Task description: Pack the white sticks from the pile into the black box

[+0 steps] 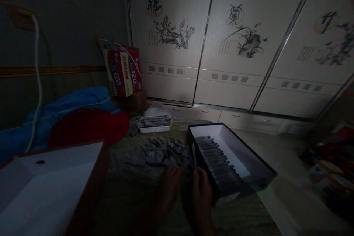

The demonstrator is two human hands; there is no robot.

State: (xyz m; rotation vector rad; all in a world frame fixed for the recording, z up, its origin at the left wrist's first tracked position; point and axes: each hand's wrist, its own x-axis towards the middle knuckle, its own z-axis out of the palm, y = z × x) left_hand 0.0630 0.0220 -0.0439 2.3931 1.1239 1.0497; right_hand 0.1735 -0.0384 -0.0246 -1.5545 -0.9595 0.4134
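My right hand [201, 191] is closed round a slim, pale pen-like stick [194, 156], which points up and away from me. It is beside the left wall of a dark box with a white inside [249, 151]. In that box lie several slim grey pen-like sticks [217, 158], side by side in a row. My left hand [170, 182] is low at the near edge of a loose pile of similar thin pieces [163, 153]. Its fingers are dim and smeared, so I cannot make out whether they grip anything.
A white tray [155, 129] with more thin sticks stands behind the pile on the table [118, 206]. A brown-sided box with a white inside [55, 177] is at left. Blue cloth [91, 97], red cloth [91, 125] and a red carton [124, 70] lie beyond, before cabinet doors [171, 62].
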